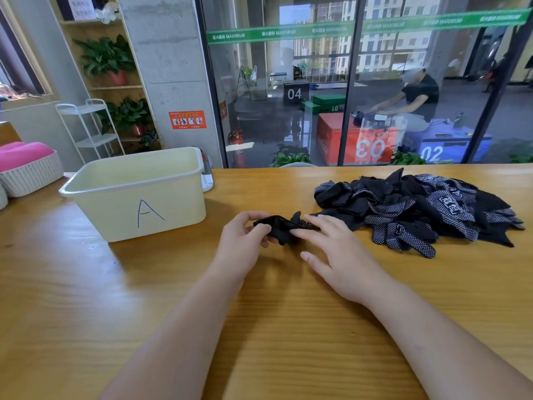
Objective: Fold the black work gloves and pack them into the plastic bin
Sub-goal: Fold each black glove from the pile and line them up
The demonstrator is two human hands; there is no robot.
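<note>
Here, bin (115, 209) (marked "A") near glove (278, 226)

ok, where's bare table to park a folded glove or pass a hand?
Bare table in front of the bin, left of the left hand, and the near strip around the forearms. A gap between bin and glove pile. Crowded: far right under the pile, and centre where left and right hand work one glove.
</note>
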